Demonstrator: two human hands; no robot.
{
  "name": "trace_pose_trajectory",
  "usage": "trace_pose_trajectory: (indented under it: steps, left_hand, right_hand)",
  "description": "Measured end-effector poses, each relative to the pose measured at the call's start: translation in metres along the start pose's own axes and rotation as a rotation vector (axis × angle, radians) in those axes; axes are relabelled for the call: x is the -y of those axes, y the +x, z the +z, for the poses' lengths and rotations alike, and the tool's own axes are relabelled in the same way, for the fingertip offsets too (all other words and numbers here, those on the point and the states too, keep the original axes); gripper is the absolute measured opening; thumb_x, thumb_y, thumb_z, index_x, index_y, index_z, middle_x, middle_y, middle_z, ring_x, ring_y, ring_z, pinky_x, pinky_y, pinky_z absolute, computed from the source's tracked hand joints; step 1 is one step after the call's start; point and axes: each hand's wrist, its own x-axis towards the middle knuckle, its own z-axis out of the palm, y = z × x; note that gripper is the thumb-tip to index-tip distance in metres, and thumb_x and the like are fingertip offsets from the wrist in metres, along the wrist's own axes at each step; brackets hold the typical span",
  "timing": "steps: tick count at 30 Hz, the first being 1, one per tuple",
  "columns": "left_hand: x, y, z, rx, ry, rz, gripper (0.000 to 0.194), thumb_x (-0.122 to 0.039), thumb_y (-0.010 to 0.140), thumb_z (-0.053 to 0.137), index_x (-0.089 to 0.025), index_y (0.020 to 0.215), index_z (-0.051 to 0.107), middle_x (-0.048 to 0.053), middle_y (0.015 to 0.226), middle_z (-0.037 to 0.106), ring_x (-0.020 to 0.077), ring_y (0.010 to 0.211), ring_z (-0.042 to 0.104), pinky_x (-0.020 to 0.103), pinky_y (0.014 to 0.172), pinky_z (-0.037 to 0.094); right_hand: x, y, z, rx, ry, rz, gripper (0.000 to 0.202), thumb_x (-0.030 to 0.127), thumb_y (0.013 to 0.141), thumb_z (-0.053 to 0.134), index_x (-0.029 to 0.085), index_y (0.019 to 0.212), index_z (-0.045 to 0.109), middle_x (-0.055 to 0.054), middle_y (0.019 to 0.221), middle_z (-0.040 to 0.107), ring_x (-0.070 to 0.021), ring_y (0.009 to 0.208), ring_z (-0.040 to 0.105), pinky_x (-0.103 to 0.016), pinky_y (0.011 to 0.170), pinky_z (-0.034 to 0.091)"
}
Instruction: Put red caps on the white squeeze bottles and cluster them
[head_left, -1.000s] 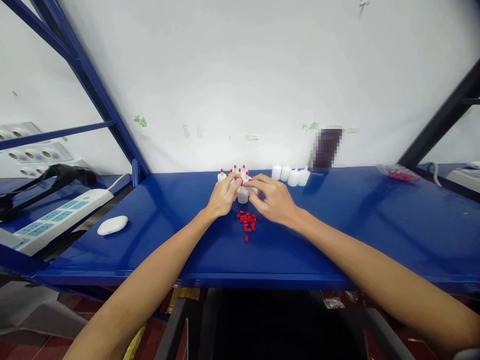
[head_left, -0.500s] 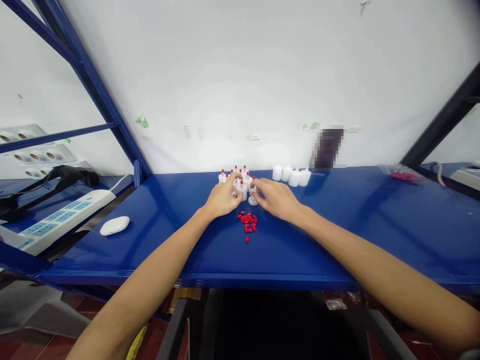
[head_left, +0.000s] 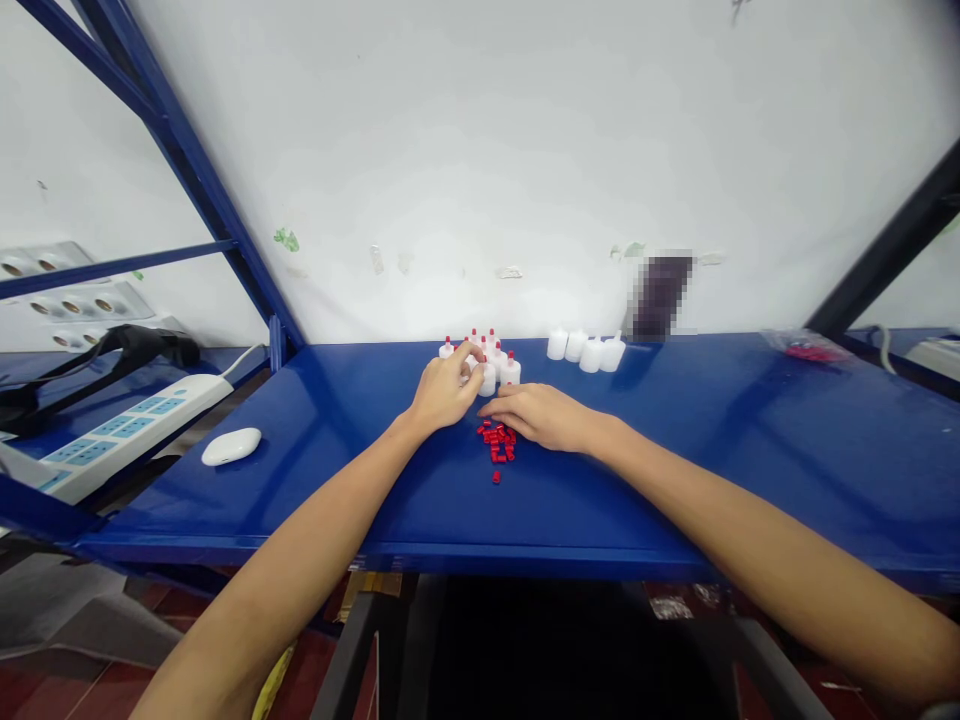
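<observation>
My left hand (head_left: 445,390) curls its fingers and thumb around a small white bottle (head_left: 488,380) with a red cap, at the front of a cluster of similar capped bottles. Another capped white bottle (head_left: 511,372) stands just right of it. My right hand (head_left: 546,415) is palm down with fingers extended over the top edge of a pile of small red caps (head_left: 496,440). Nothing shows in its fingers, though their undersides are hidden. One red cap (head_left: 496,478) lies apart, nearer the front edge.
Several white bottles without red caps (head_left: 591,354) stand behind on the right. A white oval case (head_left: 231,447) lies left on the blue table (head_left: 315,480). Beyond it is a power strip (head_left: 135,435). A plastic bag with red pieces (head_left: 810,347) lies far right.
My right hand has drawn back from the bottles toward the red cap pile, exposing the capped bottle on the right. My left hand stays at the front bottle.
</observation>
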Motion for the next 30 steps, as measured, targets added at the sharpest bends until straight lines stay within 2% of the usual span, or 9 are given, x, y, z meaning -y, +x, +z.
trace_pose_trajectory:
  steps: [4, 9, 15, 19, 22, 25, 27, 30]
  left_hand:
    - [0.0014, 0.0001, 0.0008, 0.004, -0.004, 0.019, 0.017, -0.028, 0.092, 0.047, -0.019, 0.096, 0.061, -0.007, 0.051, 0.045, 0.0106, 0.046, 0.039, 0.025, 0.056, 0.028]
    - [0.0043, 0.0005, 0.0015, 0.021, 0.021, 0.02, 0.02, -0.03, 0.094, 0.046, -0.019, 0.097, 0.063, -0.005, 0.055, 0.05, 0.0116, 0.049, 0.042, 0.025, 0.057, 0.029]
    - [0.0068, 0.0005, 0.0005, 0.031, 0.016, 0.038, 0.034, -0.037, 0.1, 0.037, -0.017, 0.101, 0.064, -0.002, 0.058, 0.055, 0.0141, 0.055, 0.049, 0.027, 0.06, 0.034]
    - [0.0067, -0.0002, -0.0001, 0.044, -0.013, 0.038, 0.037, -0.04, 0.101, 0.034, -0.017, 0.1, 0.063, -0.002, 0.058, 0.056, 0.0148, 0.056, 0.053, 0.027, 0.062, 0.038]
    - [0.0066, -0.0004, 0.0005, 0.053, -0.166, 0.035, 0.042, -0.044, 0.102, 0.029, -0.017, 0.1, 0.061, -0.003, 0.053, 0.053, 0.0137, 0.052, 0.052, 0.026, 0.062, 0.041]
    - [0.0067, 0.0001, 0.0023, 0.102, -0.436, -0.033, 0.048, -0.052, 0.101, 0.023, -0.018, 0.103, 0.057, -0.005, 0.049, 0.051, 0.0123, 0.043, 0.047, 0.024, 0.052, 0.04]
    - [0.0073, 0.0007, 0.0037, 0.122, -0.541, -0.076, 0.049, -0.055, 0.1, 0.024, -0.018, 0.104, 0.056, -0.005, 0.048, 0.052, 0.0116, 0.039, 0.045, 0.023, 0.047, 0.038]
    - [0.0095, 0.0015, 0.005, 0.095, -0.549, -0.099, 0.048, -0.057, 0.098, 0.026, -0.019, 0.103, 0.056, -0.006, 0.047, 0.052, 0.011, 0.038, 0.044, 0.022, 0.045, 0.037]
  right_hand:
    - [0.0012, 0.0024, -0.0004, 0.069, -0.07, -0.017, 0.037, 0.013, 0.1, 0.045, 0.025, 0.122, 0.071, -0.008, 0.103, 0.067, -0.0194, 0.086, 0.065, -0.03, 0.073, 0.046]
    - [-0.0021, 0.0033, -0.0024, 0.109, -0.114, -0.012, 0.032, 0.016, 0.101, 0.046, 0.018, 0.118, 0.073, -0.01, 0.099, 0.066, -0.0191, 0.082, 0.064, -0.031, 0.074, 0.047]
    - [-0.0034, 0.0022, -0.0029, 0.07, -0.088, -0.02, 0.033, 0.02, 0.101, 0.049, 0.021, 0.129, 0.066, -0.01, 0.104, 0.067, -0.0193, 0.086, 0.064, -0.03, 0.075, 0.048]
    - [-0.0032, 0.0045, -0.0001, 0.064, -0.091, -0.022, 0.026, 0.021, 0.101, 0.05, 0.018, 0.112, 0.073, -0.01, 0.098, 0.068, -0.0191, 0.081, 0.064, -0.031, 0.072, 0.046]
    - [-0.0038, 0.0061, 0.0009, -0.083, -0.039, 0.014, 0.02, 0.019, 0.099, 0.052, 0.015, 0.103, 0.072, -0.009, 0.095, 0.07, -0.0186, 0.082, 0.063, -0.03, 0.075, 0.045]
    - [-0.0037, 0.0057, -0.0006, -0.23, 0.033, 0.047, 0.019, 0.016, 0.098, 0.052, 0.015, 0.102, 0.07, -0.008, 0.094, 0.071, -0.0175, 0.081, 0.062, -0.03, 0.075, 0.045]
    - [-0.0034, 0.0045, -0.0016, -0.214, 0.052, 0.031, 0.02, 0.016, 0.098, 0.052, 0.016, 0.106, 0.07, -0.008, 0.097, 0.071, -0.0175, 0.083, 0.063, -0.03, 0.077, 0.046]
    - [-0.0018, 0.0035, -0.0001, -0.111, 0.033, -0.02, 0.028, 0.015, 0.098, 0.052, 0.019, 0.12, 0.069, -0.008, 0.105, 0.068, -0.0189, 0.09, 0.064, -0.031, 0.08, 0.048]
